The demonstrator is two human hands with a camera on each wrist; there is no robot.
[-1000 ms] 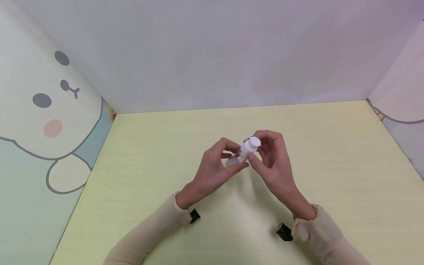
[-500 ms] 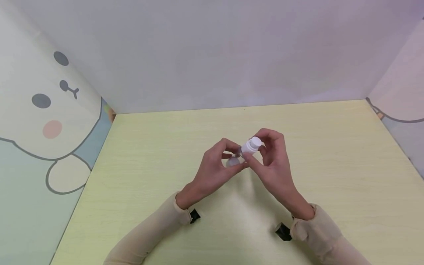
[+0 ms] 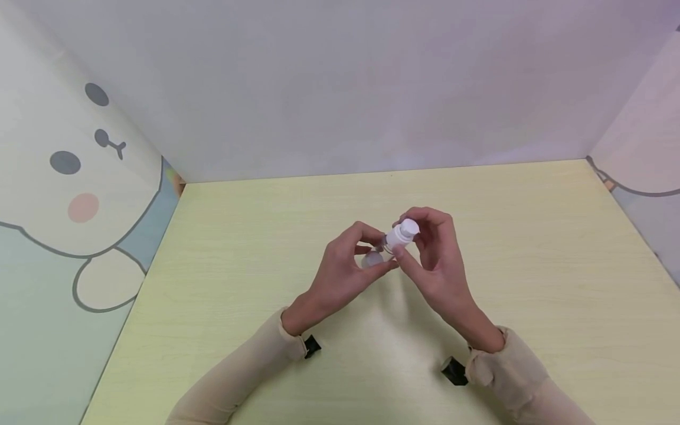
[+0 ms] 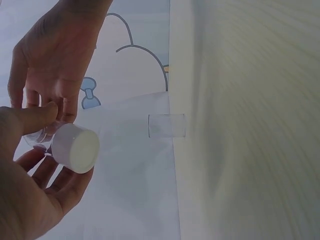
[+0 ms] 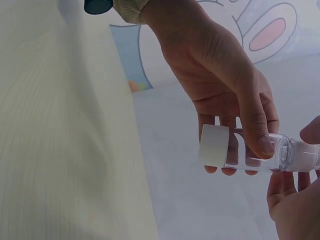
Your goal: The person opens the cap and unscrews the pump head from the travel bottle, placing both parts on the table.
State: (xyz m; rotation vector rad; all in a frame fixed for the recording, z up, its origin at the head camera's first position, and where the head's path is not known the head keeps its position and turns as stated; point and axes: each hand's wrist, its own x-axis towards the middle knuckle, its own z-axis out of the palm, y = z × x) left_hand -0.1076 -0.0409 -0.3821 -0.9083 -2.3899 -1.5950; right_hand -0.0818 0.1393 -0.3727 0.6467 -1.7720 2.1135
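A small clear bottle (image 5: 240, 150) with a white base (image 4: 82, 149) and a white pump top (image 3: 408, 228) is held tilted above the table. My left hand (image 3: 342, 268) grips its clear body, thumb on one side and fingers on the other. With thumb and fingertips my right hand (image 3: 438, 260) pinches the white collar (image 3: 395, 239) below the pump top. In the right wrist view the collar (image 5: 303, 156) meets the bottle's neck, and the fingers partly hide it. Seen from the head, the left fingers cover much of the clear body.
Under the hands spreads a pale wooden table (image 3: 255, 236), with a plain wall (image 3: 372, 88) behind it. A clear cylinder (image 4: 166, 125) stands near the table surface in the left wrist view. Black pieces (image 3: 454, 371) stick out at both sleeve cuffs.
My right thumb has slid left over the collar and then slightly back, the fingers shifting with it. My left hand and the bottle have stayed almost in place.
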